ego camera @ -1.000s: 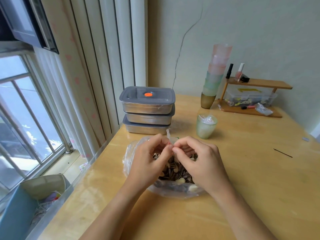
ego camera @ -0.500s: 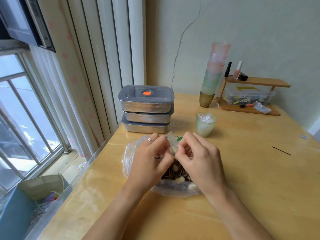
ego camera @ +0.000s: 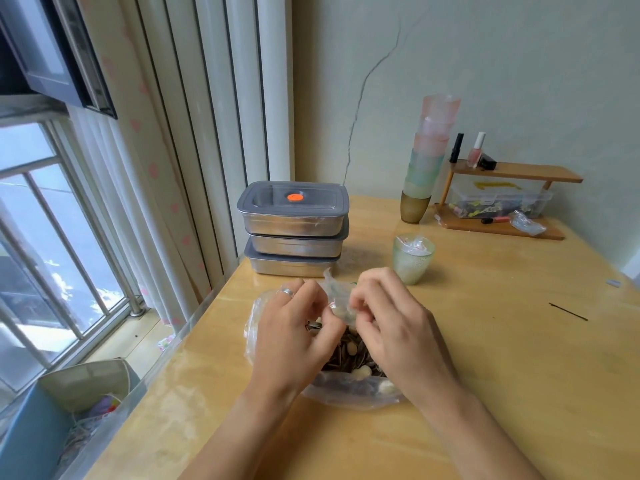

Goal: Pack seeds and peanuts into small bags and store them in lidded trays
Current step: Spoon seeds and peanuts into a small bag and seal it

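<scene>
From the head view, the left hand (ego camera: 294,337) and right hand (ego camera: 398,327) both pinch a small bag (ego camera: 337,299) holding a few seeds, raised just above the large bag of seeds and peanuts (ego camera: 349,368) on the tabletop (ego camera: 485,358). Three stacked lidded trays (ego camera: 294,230) stand behind it.

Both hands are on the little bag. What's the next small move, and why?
Probably seal the small bag: left hand and right hand both pinch it above the open seed bag, and it already appears to hold seeds.
</scene>
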